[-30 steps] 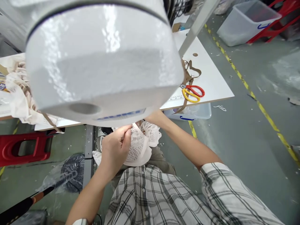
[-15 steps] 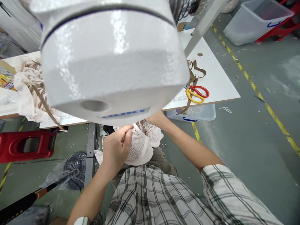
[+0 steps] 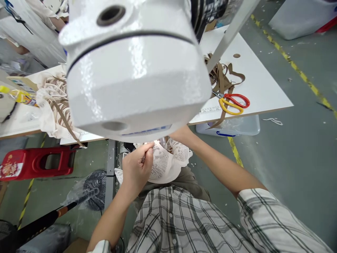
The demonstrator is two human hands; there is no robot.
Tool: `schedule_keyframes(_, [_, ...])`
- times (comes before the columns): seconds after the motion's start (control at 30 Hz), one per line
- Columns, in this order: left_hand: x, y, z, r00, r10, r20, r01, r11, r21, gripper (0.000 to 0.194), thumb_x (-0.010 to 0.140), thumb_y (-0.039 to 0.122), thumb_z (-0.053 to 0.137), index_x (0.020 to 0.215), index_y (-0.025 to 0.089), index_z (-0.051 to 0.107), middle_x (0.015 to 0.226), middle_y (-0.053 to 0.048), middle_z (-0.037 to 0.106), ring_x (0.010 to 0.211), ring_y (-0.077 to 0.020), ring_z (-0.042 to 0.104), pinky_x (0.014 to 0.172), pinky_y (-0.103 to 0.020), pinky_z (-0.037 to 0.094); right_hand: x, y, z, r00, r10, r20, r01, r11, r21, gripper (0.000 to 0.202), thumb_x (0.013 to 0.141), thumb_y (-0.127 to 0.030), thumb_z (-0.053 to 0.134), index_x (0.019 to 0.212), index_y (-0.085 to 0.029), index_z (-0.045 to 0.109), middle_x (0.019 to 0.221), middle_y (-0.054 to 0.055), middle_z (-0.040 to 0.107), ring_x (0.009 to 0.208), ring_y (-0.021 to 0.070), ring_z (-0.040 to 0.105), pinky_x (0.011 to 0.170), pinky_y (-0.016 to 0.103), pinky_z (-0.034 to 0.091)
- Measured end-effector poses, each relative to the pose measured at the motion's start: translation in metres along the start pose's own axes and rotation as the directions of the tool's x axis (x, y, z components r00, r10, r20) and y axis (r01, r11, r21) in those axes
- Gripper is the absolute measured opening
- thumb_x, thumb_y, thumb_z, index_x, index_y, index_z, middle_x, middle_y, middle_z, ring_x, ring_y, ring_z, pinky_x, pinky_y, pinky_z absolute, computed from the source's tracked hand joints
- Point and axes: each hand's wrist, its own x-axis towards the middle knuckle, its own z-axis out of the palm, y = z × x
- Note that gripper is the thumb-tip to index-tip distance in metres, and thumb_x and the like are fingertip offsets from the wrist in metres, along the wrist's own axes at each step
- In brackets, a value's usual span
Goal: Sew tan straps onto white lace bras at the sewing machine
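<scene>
A white lace bra hangs over my lap below the front of a white sewing machine head. My left hand is closed, thumb against the curled fingers, gripping the upper left edge of the bra. At the bra's far right side is my right hand, its fingers hidden beneath the machine head. Lace bunches up just under that wrist. The machine also covers the needle area, so the stitching spot cannot be seen.
On the white table, red-and-yellow-handled scissors lie by brown straps at right. A pile of pale straps and a yellow bottle are at left. Around it are a red stool and a clear plastic bin.
The view has shifted, so the machine, table and hands appear farther right and more of the machine's top shows. Both hands keep nearly the same place on the bra.
</scene>
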Motion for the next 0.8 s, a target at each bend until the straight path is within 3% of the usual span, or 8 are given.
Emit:
schedule_keyframes(0.43, [-0.008,-0.017,0.007,0.998,0.001,-0.061,-0.002,1.000,-0.016,0.028,0.098,0.028,0.049,0.117,0.021,0.068,0.115,-0.007,0.075,0.097,-0.0175,0.072,0.081,-0.026,0.056,-0.004,-0.001,0.002,0.999,0.030,-0.044,-0.030,1.000,0.000,0.013,0.085,-0.031,0.058,0.078,-0.019,0.060,0.089,0.004,0.060,0.075,0.0171,0.054,0.072,0.033,0.046])
schedule_keyframes(0.6, [-0.020,-0.010,0.014,0.994,0.112,-0.011,-0.113,0.992,-0.054,0.027,0.098,0.023,0.049,0.117,0.019,0.067,0.104,-0.006,0.076,0.087,-0.0148,0.071,0.077,-0.024,0.053,-0.018,-0.009,-0.012,0.998,0.068,0.012,-0.069,0.997,0.017,0.016,0.086,-0.030,0.057,0.076,-0.018,0.059,0.092,0.005,0.063,0.079,0.0169,0.055,0.074,0.031,0.046])
schedule_keyframes(0.7, [-0.026,-0.011,0.016,0.982,0.184,-0.042,-0.183,0.983,0.024,0.028,0.097,0.021,0.049,0.120,0.018,0.065,0.090,-0.005,0.072,0.077,-0.0145,0.065,0.072,-0.025,0.050,-0.022,-0.010,-0.016,0.997,0.063,0.047,-0.063,0.998,0.017,0.017,0.088,-0.032,0.057,0.078,-0.019,0.060,0.095,0.005,0.064,0.084,0.0179,0.057,0.078,0.031,0.046])
schedule_keyframes(0.8, [-0.028,-0.011,0.020,0.959,0.247,-0.142,-0.217,0.956,0.196,0.029,0.094,0.022,0.054,0.121,0.019,0.065,0.100,-0.010,0.066,0.093,-0.0201,0.062,0.084,-0.033,0.049,-0.021,-0.008,-0.016,0.996,0.048,0.070,-0.048,0.999,-0.002,0.015,0.089,-0.030,0.055,0.080,-0.019,0.061,0.097,0.006,0.064,0.087,0.0186,0.057,0.080,0.032,0.047])
